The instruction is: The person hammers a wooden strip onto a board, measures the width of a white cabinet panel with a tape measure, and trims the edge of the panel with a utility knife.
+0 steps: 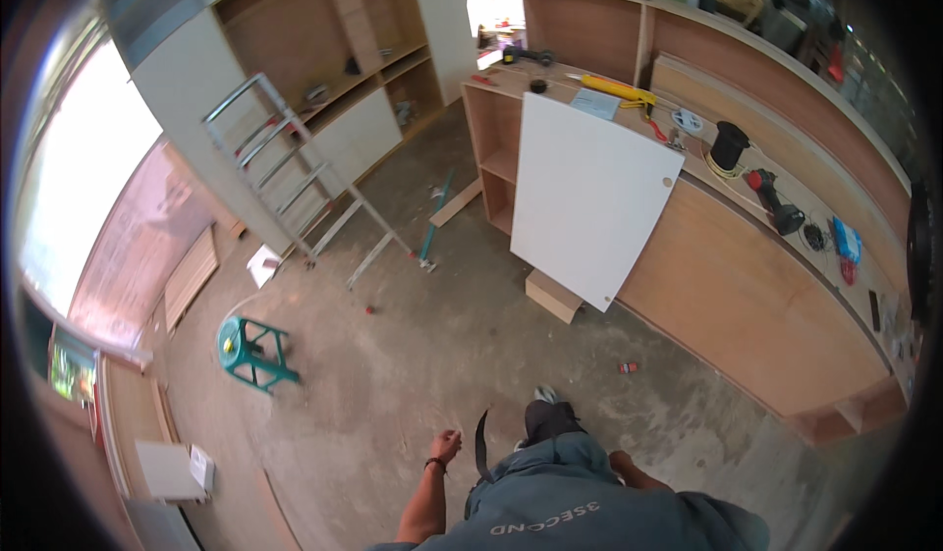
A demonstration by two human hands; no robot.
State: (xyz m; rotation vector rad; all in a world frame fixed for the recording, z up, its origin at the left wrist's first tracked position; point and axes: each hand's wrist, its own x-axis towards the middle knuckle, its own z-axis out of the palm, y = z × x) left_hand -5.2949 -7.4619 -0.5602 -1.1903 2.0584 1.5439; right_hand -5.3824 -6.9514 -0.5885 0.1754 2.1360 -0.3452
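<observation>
My left hand (447,445) hangs at my left side above the concrete floor, a dark band around its wrist. Its fingers are curled together, and what they hold, if anything, is too small to make out. Beside it, a black strap (481,447) sticks out from my waist. My right hand (621,463) is close against my right hip, its fingers hidden by the shirt and body. In front of me a white panel (589,192) with round holes near one edge leans against a long wooden cabinet (727,296).
A yellow caulking gun (617,89), a cordless drill (776,202) and a black spool (729,145) lie on the cabinet. An aluminium stepladder (295,163) stands far left, a green stool (253,353) nearer. A small red object (629,367) is on the floor.
</observation>
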